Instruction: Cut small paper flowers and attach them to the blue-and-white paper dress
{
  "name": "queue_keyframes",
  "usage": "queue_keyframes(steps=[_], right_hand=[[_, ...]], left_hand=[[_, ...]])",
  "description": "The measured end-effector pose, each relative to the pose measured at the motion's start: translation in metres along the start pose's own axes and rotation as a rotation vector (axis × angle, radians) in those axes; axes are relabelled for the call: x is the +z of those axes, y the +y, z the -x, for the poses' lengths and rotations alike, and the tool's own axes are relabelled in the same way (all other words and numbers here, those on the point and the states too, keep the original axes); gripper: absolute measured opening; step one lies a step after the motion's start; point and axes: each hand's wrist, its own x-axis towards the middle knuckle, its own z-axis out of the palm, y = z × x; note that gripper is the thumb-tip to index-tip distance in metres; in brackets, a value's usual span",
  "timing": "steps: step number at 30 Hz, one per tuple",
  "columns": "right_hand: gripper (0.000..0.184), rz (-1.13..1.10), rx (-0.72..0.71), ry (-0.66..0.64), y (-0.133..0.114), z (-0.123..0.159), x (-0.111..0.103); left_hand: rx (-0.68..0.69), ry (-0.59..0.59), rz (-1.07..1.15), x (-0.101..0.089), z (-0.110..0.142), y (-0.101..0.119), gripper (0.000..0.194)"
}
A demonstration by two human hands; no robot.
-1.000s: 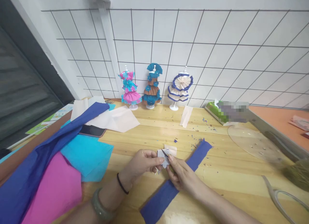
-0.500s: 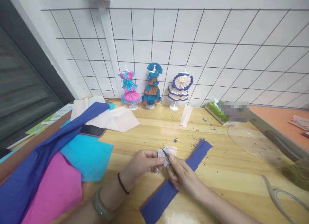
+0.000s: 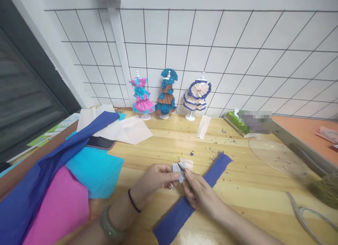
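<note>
My left hand (image 3: pixel 161 176) pinches a small white piece of paper (image 3: pixel 177 168) between thumb and fingers. Closed round a pair of small scissors (image 3: pixel 181 167) is my right hand (image 3: pixel 196 188); their dark pointed blade lies over the white paper, while the handles are mostly hidden in my palm. Just behind the paper a small cream paper piece (image 3: pixel 189 164) lies on the table. Beneath my right hand a dark blue crepe paper strip (image 3: pixel 175 218) runs diagonally across the wood.
Three small dress forms in paper dresses, one pink (image 3: pixel 144 105), one teal and brown (image 3: pixel 166 97), one cream and blue (image 3: pixel 196 102), stand by the wall. Coloured paper sheets (image 3: pixel 97 171) and a phone (image 3: pixel 101 142) lie left. Rightward are a clear disc (image 3: pixel 274 155) and large scissors (image 3: pixel 299 213).
Almost nothing differs. Both hands keep their place, with the blade shifting only very slightly against the white paper.
</note>
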Motion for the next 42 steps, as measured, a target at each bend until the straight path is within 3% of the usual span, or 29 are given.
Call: queue_keyframes(steps=[42], right_hand=[[0.044,0.078,-0.002,0.015,-0.0076,0.0044,0.001]], left_hand=[[0.001,-0.002,-0.017,-0.0024,0.0012,0.0029,0.029]])
